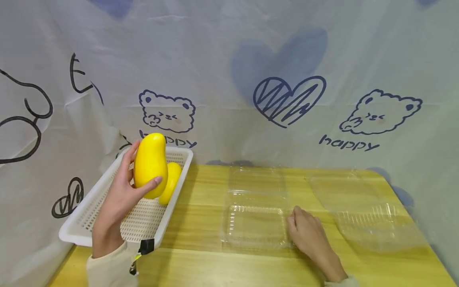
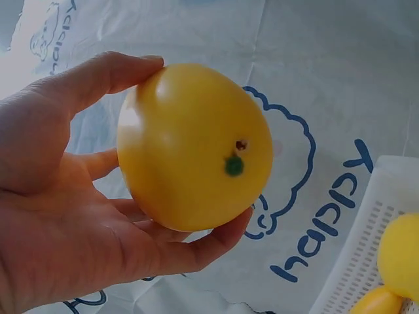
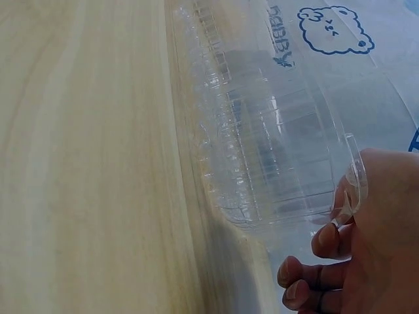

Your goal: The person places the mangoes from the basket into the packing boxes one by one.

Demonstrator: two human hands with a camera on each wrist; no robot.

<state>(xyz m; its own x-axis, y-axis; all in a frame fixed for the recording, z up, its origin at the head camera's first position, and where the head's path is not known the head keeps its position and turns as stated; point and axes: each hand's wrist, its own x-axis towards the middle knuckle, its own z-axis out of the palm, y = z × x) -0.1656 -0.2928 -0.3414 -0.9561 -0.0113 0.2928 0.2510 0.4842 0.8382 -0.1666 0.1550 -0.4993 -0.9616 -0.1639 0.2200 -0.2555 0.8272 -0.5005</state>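
Note:
My left hand (image 1: 120, 195) grips a smooth yellow mango (image 1: 151, 165) above the basket, thumb on one side and fingers on the other. A small hole and a green spot mark the mango's end in the left wrist view. Below it, more yellow mangoes (image 2: 399, 255) lie in a white perforated basket (image 1: 68, 233). My right hand (image 1: 310, 237) pinches the right rim of an opened clear plastic clamshell box (image 1: 256, 229) on the table. In the right wrist view the thumb and index finger are at the rim, with the other fingers curled below.
A second opened clear plastic box (image 1: 380, 227) lies at the right of the wooden table (image 1: 201, 267). Behind and to the left hangs a pale printed sheet (image 1: 222, 119) with hearts and bear faces.

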